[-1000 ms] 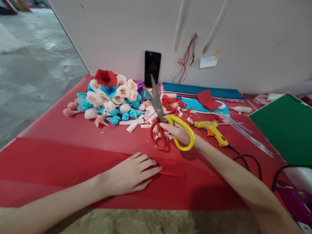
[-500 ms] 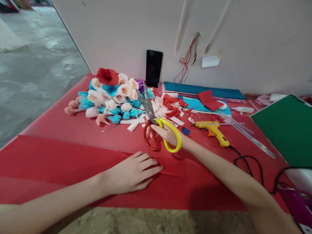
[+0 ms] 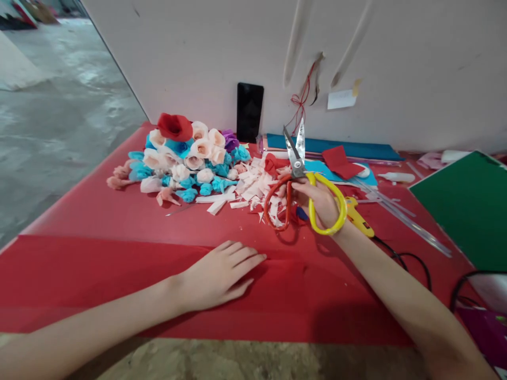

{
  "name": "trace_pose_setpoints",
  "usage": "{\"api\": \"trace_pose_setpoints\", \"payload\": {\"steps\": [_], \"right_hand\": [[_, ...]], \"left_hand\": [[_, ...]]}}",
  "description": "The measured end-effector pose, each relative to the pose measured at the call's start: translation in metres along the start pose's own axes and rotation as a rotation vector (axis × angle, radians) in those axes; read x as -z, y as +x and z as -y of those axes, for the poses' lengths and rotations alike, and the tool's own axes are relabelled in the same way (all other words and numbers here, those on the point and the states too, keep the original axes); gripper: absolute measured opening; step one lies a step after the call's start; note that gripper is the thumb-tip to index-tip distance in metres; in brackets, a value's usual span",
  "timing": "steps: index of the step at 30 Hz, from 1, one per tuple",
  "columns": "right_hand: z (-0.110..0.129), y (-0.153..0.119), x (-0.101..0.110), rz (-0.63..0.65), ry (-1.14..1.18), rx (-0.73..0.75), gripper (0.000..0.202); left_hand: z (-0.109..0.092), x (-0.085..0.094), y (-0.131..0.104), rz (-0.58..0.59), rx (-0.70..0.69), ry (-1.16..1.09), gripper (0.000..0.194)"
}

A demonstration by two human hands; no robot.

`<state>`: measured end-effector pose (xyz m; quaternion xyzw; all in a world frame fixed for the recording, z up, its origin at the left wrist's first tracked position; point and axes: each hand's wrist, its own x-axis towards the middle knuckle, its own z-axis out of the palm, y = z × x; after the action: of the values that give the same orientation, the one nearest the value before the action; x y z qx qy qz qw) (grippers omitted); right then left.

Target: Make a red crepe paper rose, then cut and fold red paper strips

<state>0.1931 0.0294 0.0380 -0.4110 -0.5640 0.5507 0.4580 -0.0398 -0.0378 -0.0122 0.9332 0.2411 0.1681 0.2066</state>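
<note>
My left hand [image 3: 222, 274] lies flat, fingers stretched out, on a long sheet of red paper [image 3: 119, 269] spread over the red tabletop [image 3: 222, 327]. Above the table, farther right, my right hand [image 3: 317, 200] is closed on a pair of scissors [image 3: 298, 168]. One handle loop is red, the other yellow, and the blades stand parted, pointing away from me. Just beyond the scissors is a heap of pale and red paper scraps [image 3: 253, 184]. Paper flowers [image 3: 202, 148] in white, blue, red and pink are piled at the back left.
A black phone [image 3: 250, 112] leans against the wall. Behind my right wrist lies a yellow glue gun [image 3: 359, 217] with a black cord. Blue paper [image 3: 332, 145], clear glue sticks [image 3: 412, 227], a white bottle [image 3: 396, 177] and a green board [image 3: 463, 206] are at the right.
My right hand has carried the scissors to the right, away from the flowers and partly over the glue gun. My left hand has stayed on the red paper.
</note>
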Motion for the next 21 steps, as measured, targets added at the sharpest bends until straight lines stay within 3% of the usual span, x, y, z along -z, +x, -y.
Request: {"api": "trace_pose_setpoints", "payload": {"steps": [3,5,11,21], "right_hand": [[0.004,-0.008,0.004,0.001,0.043,-0.011,0.013],[0.007,-0.012,0.005,-0.001,0.064,-0.006,0.011],[0.016,-0.016,0.006,0.009,0.112,0.004,0.009],[0.014,-0.018,0.007,-0.018,0.172,0.039,0.010]], "left_hand": [[0.004,0.008,0.020,-0.153,0.161,-0.237,0.018],[0.007,0.015,0.039,-0.227,0.227,-0.312,0.024],[0.012,0.029,0.086,-0.211,0.221,-0.484,0.030],[0.002,0.010,0.098,-0.493,0.319,-0.699,0.041]]}}
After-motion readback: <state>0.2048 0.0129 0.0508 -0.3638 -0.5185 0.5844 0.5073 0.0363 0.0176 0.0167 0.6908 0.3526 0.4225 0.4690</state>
